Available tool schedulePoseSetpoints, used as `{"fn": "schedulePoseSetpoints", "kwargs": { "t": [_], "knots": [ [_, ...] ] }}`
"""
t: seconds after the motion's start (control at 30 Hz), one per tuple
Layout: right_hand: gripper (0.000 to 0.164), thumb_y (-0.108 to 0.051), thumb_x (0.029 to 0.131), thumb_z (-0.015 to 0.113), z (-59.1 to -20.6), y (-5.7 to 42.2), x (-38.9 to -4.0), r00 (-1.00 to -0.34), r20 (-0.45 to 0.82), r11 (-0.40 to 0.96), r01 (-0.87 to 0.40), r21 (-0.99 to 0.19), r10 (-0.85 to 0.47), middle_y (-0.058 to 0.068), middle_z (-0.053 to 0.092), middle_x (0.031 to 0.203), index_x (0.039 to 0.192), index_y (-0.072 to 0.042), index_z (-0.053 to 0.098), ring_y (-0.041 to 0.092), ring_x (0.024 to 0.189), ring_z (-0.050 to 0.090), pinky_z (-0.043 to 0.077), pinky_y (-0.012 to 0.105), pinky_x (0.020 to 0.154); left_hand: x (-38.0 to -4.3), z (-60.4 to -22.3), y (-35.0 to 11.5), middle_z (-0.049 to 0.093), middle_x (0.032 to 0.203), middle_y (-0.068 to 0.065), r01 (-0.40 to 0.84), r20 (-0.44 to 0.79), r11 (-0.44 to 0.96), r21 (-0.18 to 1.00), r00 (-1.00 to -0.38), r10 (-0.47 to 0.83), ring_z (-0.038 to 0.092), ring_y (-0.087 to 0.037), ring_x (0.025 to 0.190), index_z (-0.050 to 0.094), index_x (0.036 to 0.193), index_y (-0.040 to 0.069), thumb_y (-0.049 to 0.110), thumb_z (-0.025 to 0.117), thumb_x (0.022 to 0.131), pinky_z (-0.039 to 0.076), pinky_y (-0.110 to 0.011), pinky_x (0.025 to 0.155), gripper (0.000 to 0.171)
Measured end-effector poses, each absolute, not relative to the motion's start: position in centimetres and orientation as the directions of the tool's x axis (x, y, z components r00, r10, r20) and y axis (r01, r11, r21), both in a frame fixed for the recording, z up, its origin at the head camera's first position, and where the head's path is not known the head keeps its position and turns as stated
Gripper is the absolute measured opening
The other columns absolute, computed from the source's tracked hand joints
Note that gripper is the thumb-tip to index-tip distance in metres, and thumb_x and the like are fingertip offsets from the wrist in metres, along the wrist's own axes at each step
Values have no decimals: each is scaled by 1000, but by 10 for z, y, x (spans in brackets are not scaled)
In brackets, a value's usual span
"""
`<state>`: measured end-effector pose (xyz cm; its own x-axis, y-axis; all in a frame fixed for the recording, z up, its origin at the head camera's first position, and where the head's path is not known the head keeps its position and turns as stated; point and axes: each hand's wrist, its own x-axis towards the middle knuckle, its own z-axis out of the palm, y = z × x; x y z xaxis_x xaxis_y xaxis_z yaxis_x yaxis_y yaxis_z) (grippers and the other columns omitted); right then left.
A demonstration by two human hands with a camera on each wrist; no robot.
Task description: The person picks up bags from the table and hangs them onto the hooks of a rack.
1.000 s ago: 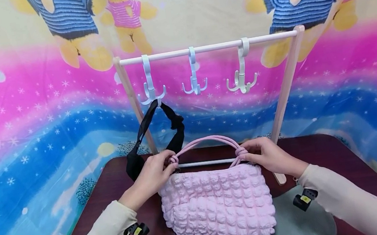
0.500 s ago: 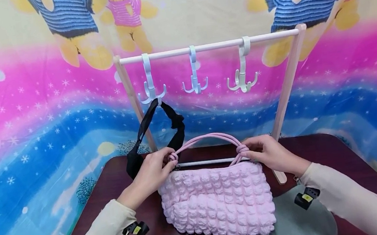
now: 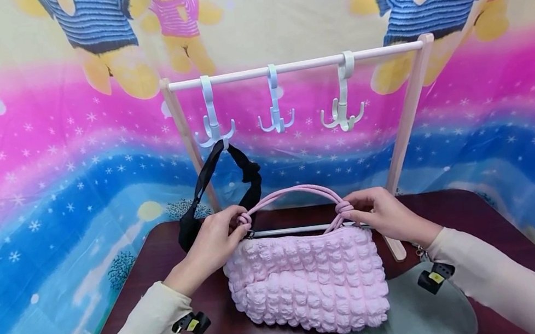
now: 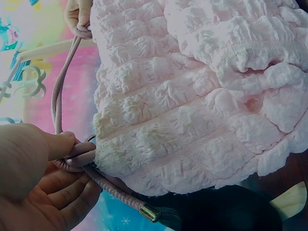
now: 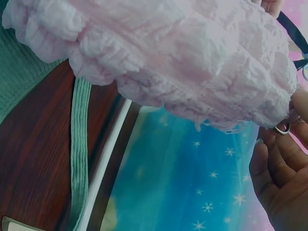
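Both hands lift a pink puffy handbag (image 3: pixel 307 281) by its knotted handle ends, above the table (image 3: pixel 146 280).

The left hand (image 3: pixel 214 242) and right hand (image 3: pixel 384 214) each pinch one knot. Three white hooks hang on the rack (image 3: pixel 296 67); one carries a black bag (image 3: pixel 194 219). The right wrist view alone shows the green bag's (image 5: pixel 19 67) ribbed strap underneath.

Both hands gripping pink bag (image 3: pixel 310 278) handles, white hooks (image 3: pixel 276 122) above

Bright even light, soft shadows, head view bowed at the edges, wrist views dimmer, close and soft-focused
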<state>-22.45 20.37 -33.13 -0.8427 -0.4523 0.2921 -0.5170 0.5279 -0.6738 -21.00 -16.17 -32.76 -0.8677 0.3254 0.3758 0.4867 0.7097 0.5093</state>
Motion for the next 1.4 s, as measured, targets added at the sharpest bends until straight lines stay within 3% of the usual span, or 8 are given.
{"fn": "schedulePoseSetpoints", "kwargs": {
  "t": [0.43,0.7,0.93,1.4],
  "knots": [
    [21,-14,97,68,-325,202,-224,-838,314,511,-527,-679,-446,7,76,101,116,-8,74,7,79,68,57,29,65,-207,-321,-161,70,91,-2,479,377,700,529,-872,312,63,-9,76,67,114,8,15,68,97,52,-29,70,18],
    [23,-16,97,67,-322,202,-223,-853,292,499,-497,-710,-433,8,76,105,118,-9,73,18,85,71,58,26,68,-207,-319,-161,70,91,-2,474,379,697,539,-875,301,63,-9,77,67,115,9,15,68,98,52,-29,70,18],
    [24,-16,97,67,-321,202,-223,-855,294,503,-495,-708,-428,9,76,105,119,-8,73,11,82,68,58,27,67,-207,-317,-161,69,90,-1,487,391,685,543,-868,307,60,-9,73,67,113,10,15,67,98,50,-28,67,16],
    [22,-14,97,67,-316,201,-227,-856,311,517,-502,-693,-414,9,76,104,117,-9,74,10,79,68,58,26,67,-206,-309,-160,68,89,-2,508,433,684,523,-850,300,58,-10,72,68,113,9,16,68,98,50,-28,67,17]
  ]
}}
